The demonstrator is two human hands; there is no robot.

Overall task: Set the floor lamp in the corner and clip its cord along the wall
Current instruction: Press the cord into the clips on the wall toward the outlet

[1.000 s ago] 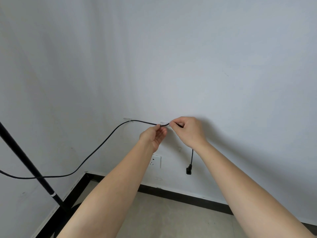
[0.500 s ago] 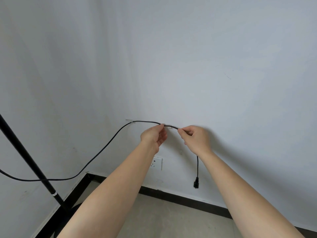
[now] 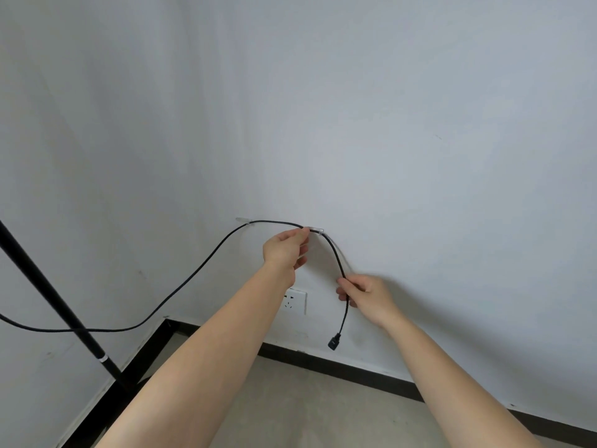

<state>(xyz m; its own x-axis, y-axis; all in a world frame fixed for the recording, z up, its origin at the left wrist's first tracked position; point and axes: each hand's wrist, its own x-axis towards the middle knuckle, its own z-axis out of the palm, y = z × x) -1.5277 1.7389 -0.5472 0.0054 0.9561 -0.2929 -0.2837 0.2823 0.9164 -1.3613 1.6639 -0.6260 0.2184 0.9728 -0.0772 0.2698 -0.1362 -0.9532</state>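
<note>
The black lamp pole (image 3: 48, 289) leans across the left side, down into the corner. Its black cord (image 3: 193, 273) sags from the left edge up to a clear wall clip (image 3: 244, 219). From there it runs right to a second clear clip (image 3: 316, 230). My left hand (image 3: 286, 248) pinches the cord at that second clip. Beyond it the cord curves down through my right hand (image 3: 365, 294), which grips it lower on the wall. The black plug (image 3: 334, 344) dangles free below my right hand.
A white wall socket (image 3: 295, 301) sits under my left wrist, partly hidden by the forearm. Black skirting (image 3: 355, 371) lines the foot of both white walls above a beige floor (image 3: 307, 412).
My right hand slid down the cord from the second clip to a lower spot on the wall. The plug end now hangs lower. My left hand stayed at the clip.
</note>
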